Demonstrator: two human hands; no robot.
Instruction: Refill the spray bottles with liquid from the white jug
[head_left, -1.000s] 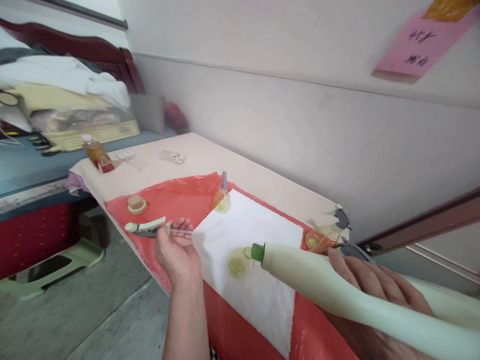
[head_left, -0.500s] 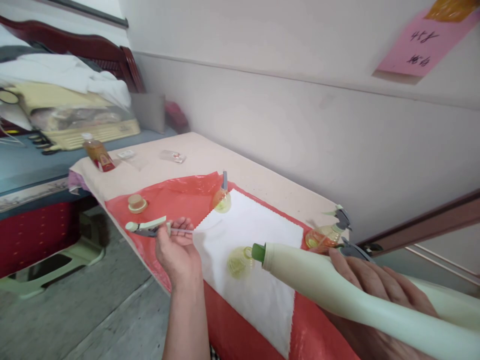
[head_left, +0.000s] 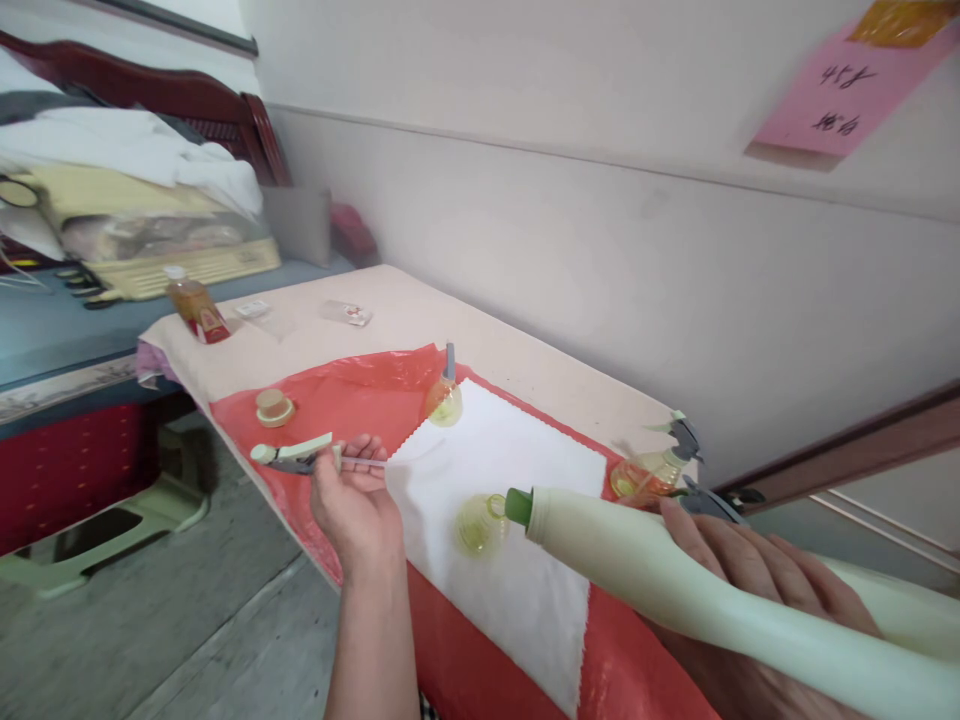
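While the left hand (head_left: 360, 505) grips a spray head (head_left: 292, 460) by its tube end, at the left, the right hand (head_left: 772, 570) clasps a pale green jug (head_left: 660, 565) at the near right. The jug's green spout (head_left: 517, 505) sits by the mouth of a clear bottle (head_left: 476, 528) on a white cloth (head_left: 525, 440); contact is unclear. Beneath, a red sheet (head_left: 345, 395) covers part of the bench (head_left: 420, 310).

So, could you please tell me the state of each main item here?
Spray head: detached, in left hand
Pale green jug: tipped, in right hand
Bottle on white cloth: open
Far spray bottle: head fitted
Right spray bottle: head fitted
Beige cap: loose, on red sheet
Red-label bottle: capped
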